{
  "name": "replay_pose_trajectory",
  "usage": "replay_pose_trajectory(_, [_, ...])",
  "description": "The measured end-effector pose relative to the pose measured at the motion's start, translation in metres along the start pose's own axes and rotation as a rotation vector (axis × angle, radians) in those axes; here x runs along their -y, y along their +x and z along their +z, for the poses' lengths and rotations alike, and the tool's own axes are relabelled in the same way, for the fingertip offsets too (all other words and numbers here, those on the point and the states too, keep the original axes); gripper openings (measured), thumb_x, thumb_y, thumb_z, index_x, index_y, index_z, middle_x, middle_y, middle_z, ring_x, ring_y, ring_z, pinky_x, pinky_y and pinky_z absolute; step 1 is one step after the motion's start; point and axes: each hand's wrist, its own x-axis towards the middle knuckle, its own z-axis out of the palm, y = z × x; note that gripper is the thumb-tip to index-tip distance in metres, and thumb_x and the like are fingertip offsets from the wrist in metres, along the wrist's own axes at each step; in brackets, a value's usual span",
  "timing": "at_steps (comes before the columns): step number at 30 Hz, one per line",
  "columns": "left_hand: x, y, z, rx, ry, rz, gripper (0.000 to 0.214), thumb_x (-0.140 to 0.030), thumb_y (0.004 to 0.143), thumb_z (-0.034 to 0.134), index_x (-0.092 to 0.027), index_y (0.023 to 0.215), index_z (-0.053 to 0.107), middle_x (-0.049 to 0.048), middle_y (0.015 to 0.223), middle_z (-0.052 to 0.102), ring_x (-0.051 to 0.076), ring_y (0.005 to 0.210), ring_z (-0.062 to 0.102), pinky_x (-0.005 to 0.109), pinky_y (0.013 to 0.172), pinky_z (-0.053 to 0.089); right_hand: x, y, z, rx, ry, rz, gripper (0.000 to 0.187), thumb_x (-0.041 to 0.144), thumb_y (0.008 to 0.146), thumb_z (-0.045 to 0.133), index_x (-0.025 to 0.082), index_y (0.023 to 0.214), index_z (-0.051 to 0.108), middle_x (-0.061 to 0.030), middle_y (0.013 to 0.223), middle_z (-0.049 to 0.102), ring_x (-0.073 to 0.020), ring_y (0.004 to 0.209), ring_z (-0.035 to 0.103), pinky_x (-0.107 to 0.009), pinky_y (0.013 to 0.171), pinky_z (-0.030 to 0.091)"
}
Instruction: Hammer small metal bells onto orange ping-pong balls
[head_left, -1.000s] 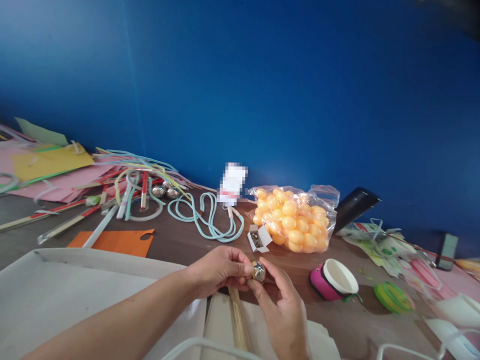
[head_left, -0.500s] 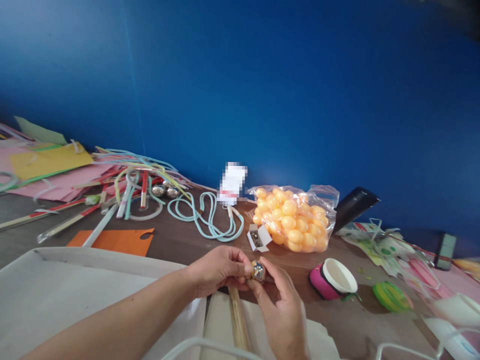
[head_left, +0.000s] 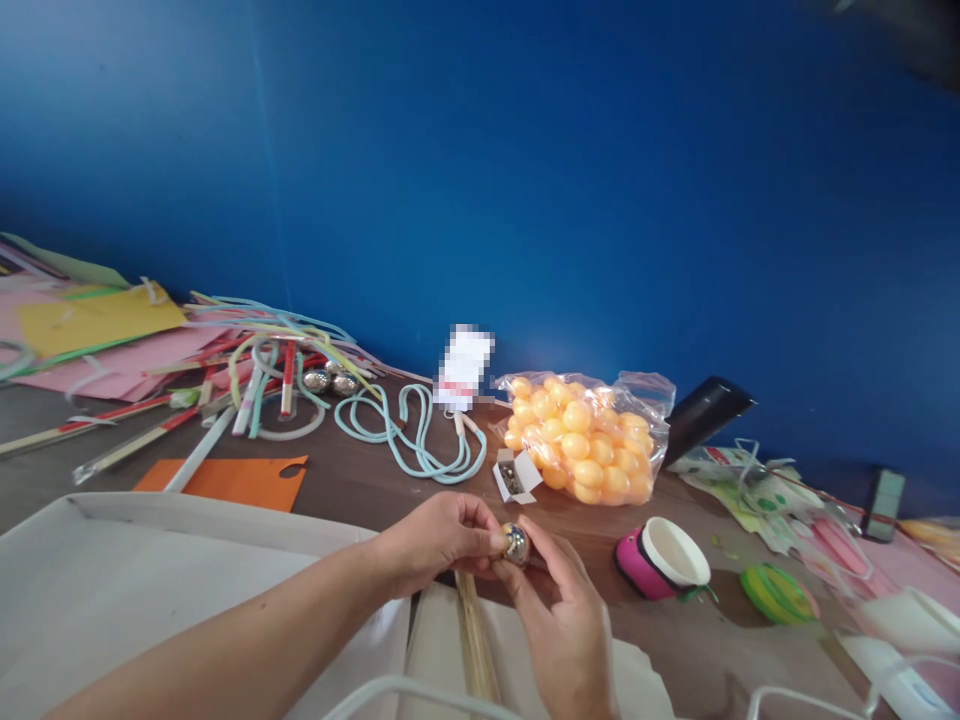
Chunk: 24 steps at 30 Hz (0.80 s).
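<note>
A small shiny metal ball (head_left: 516,543) is pinched between both my hands just above the brown table (head_left: 360,480). My left hand (head_left: 435,540) grips it from the left with curled fingers. From the right, my right hand (head_left: 562,620) holds it with thumb and fingertips. Below the hands lie a thin wooden stick (head_left: 476,640) and white paper sheets (head_left: 150,590).
A clear bag of orange balls (head_left: 585,440) lies behind, beside a small open white box (head_left: 516,477). A light-blue cord (head_left: 412,430), two more metal balls (head_left: 330,381), coloured strips and paper lie left. A pink-and-white cup (head_left: 660,555) and green tape roll (head_left: 776,592) lie right.
</note>
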Motion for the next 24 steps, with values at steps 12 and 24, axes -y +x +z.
replay_pose_trajectory(12, [0.0001, -0.0009, 0.0024, -0.030, 0.036, 0.034, 0.031, -0.035, 0.062, 0.072, -0.015, 0.071, 0.049, -0.0013, 0.062, 0.058, 0.008, 0.050, 0.055, 0.021, 0.052, 0.043, -0.0016, 0.0021, 0.0021, 0.055, 0.184, 0.158, 0.039, 0.034, 0.078, 0.062, 0.022, 0.115, 0.055, -0.0076, 0.110, 0.064, -0.0250, 0.095, 0.063, -0.036, 0.082, 0.052])
replay_pose_trajectory(24, [-0.0046, -0.0031, 0.0017, 0.147, 0.013, -0.054, 0.036, -0.042, 0.068, 0.067, -0.013, 0.088, 0.063, 0.0065, 0.075, 0.064, 0.011, 0.060, 0.059, 0.022, 0.056, 0.048, 0.0063, 0.0029, -0.0007, -0.011, 0.054, 0.016, 0.039, 0.033, 0.079, 0.061, 0.023, 0.116, 0.057, -0.0076, 0.117, 0.060, -0.0270, 0.107, 0.054, -0.038, 0.090, 0.045])
